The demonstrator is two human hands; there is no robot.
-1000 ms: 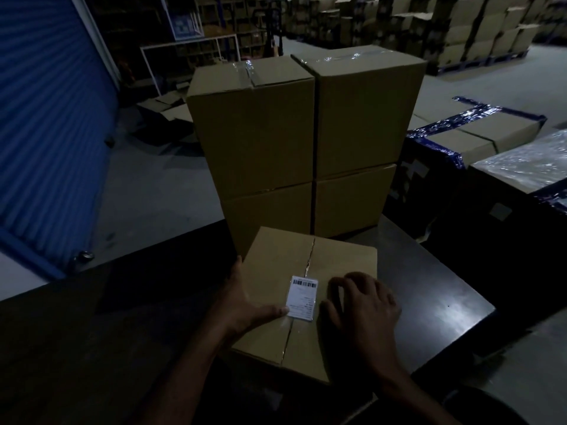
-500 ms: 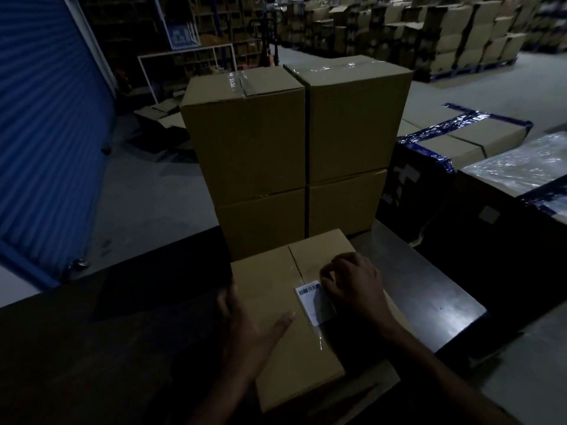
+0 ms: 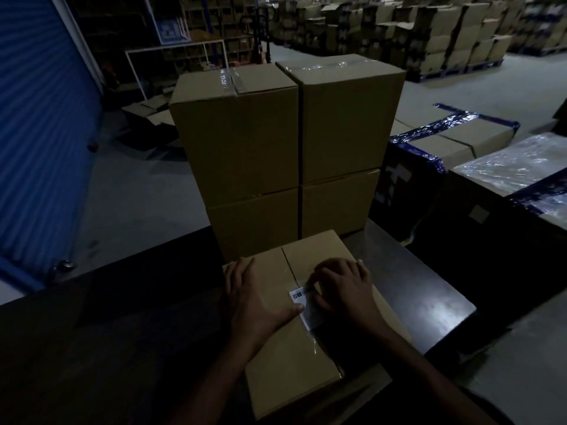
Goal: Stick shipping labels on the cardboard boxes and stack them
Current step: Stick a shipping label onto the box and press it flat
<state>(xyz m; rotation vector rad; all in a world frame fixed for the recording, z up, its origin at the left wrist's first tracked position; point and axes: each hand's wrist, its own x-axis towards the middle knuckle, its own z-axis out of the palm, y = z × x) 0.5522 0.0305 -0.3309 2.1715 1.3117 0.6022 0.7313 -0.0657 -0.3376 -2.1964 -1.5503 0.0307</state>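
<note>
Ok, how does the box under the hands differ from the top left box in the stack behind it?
The box on the table carries a white label; the top left stacked box shows none on its visible faces. The box on the table lies low and alone, with the left hand flat on it and the right hand pressing the label; the stacked box sits on another, untouched. The stacked one looks taller. Both are plain brown cardboard with a taped top seam.

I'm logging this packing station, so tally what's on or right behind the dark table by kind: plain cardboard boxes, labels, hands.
Stacked boxes behind the table: 4, two columns of two, e.g. top left
Box on the table: 1
Shipping label: 1
Hands: 2, left hand, right hand
Total: 8
</note>
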